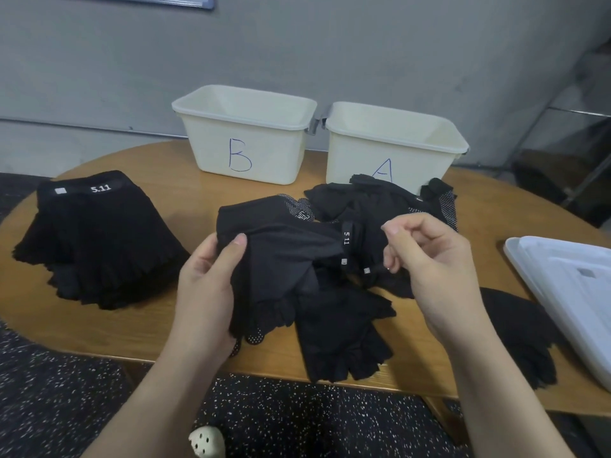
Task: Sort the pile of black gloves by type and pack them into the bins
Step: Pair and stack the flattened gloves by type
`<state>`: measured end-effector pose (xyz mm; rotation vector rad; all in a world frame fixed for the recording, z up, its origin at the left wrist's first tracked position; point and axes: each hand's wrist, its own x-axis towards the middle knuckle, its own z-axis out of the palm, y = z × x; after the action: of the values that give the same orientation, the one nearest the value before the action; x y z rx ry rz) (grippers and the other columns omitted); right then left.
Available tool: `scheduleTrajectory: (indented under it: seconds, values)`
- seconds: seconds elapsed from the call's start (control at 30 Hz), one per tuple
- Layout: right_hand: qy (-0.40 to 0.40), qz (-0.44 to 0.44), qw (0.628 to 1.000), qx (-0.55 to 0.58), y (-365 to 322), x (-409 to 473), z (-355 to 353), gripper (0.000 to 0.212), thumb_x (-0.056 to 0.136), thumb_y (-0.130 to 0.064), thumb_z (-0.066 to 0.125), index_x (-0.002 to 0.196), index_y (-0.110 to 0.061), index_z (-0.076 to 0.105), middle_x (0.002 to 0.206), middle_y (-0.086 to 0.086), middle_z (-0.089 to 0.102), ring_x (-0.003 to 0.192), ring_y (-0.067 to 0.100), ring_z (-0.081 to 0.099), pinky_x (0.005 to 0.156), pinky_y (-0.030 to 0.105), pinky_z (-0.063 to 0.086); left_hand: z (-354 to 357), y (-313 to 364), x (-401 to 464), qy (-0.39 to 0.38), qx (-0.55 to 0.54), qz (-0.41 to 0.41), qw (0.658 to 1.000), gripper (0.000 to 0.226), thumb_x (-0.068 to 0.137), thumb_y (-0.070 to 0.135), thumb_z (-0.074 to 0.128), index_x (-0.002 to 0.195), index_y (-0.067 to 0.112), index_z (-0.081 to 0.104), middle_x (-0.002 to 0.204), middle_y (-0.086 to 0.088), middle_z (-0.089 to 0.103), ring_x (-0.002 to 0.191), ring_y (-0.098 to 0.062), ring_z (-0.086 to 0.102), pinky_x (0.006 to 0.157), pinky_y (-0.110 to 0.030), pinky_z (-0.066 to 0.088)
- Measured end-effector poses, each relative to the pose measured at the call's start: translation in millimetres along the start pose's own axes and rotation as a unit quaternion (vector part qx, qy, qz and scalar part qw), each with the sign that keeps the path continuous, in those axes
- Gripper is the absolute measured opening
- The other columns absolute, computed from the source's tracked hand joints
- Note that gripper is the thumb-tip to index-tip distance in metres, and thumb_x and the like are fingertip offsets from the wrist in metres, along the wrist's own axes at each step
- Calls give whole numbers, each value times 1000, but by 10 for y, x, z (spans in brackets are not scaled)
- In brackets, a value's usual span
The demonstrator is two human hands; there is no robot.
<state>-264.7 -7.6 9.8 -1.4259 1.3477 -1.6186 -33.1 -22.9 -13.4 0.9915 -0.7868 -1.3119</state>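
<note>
Black gloves lie in a loose pile [370, 209] at the middle of the wooden table [165, 160]. My left hand [206, 285] grips a thin black glove [281, 259] by its left edge, thumb on top. My right hand [433, 259] hovers with curled fingers and pinches the tab of a glove strap [375, 268]. A fingerless glove [340, 338] rests at the table's front edge. A neat stack of gloves marked 5.11 [99, 239] sits on the left. Two cream bins stand at the back, bin B [244, 133] and bin A [393, 143]; I see nothing inside them.
White plastic lids [568, 299] lie at the right edge of the table, with another black glove [522, 332] beside them. A grey wall rises behind the bins. Speckled dark floor lies below the table, where a pale shoe [206, 442] shows.
</note>
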Motion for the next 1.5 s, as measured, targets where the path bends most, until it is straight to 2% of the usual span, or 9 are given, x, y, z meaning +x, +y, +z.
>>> scheduleTrajectory:
  seconds: [0.3,0.5,0.67,0.8,0.9,1.03,1.17,1.33,1.5]
  values:
    - [-127,-26,991,-41,-80,-206,354,15,94,-22,69,105,-28,76,103,-2,74,90,27,68,81,40,55,73,-61,-182,-37,15,32,999,21,101,16,57,111,16,76,114,-10,76,110,-32,72,95,-52,56]
    - [-131,24,985,-113,-5,-136,288,24,92,-35,73,116,-34,71,116,-20,71,116,-1,62,101,24,46,113,-68,-236,-97,-11,-6,995,27,99,17,56,119,16,74,120,-9,75,112,-29,72,89,-43,57]
    - [-219,101,969,-45,-30,-120,101,16,98,-26,66,97,-13,77,100,7,78,100,27,73,91,41,56,160,-131,-277,-126,-38,-36,991,28,98,12,56,121,8,72,119,-13,75,111,-29,72,87,-37,62]
    - [-219,143,965,-30,2,-101,23,15,99,-20,65,94,-9,74,97,14,75,83,14,70,70,25,56,174,-216,-253,-112,-28,-71,991,22,97,9,59,102,13,80,113,-12,77,107,-26,74,88,-38,60]
    - [-210,155,964,-45,92,-77,4,15,99,-19,65,96,-6,73,97,13,77,83,14,70,70,30,58,145,-280,-205,-89,50,-71,992,17,100,8,60,101,8,77,108,-12,78,105,-31,74,93,-49,57]
    - [-194,160,961,-115,248,-40,-4,10,97,-22,70,95,-13,75,92,0,78,76,18,69,66,34,57,109,-300,-172,-75,172,-74,979,12,102,11,61,103,8,73,90,-10,79,75,-32,76,54,-41,59]
    - [-179,125,954,-205,381,-10,18,7,93,-30,75,91,-23,74,95,-11,77,89,10,72,86,38,57,111,-346,-191,-42,288,-19,957,14,99,20,67,112,17,67,86,-5,78,57,-29,72,54,-53,61]
    - [-174,123,940,-265,453,-24,58,13,92,-33,75,91,-31,63,111,-17,66,43,4,56,62,17,48,124,-322,-203,-7,354,28,935,19,97,24,69,114,22,62,78,-2,75,46,-19,68,48,-31,57]
    - [-188,118,925,-310,550,-28,80,22,90,-36,77,88,-40,56,119,-5,69,70,-5,54,88,30,53,57,-352,-205,16,478,144,866,25,90,23,74,113,28,64,81,17,66,71,-3,62,71,-11,47]
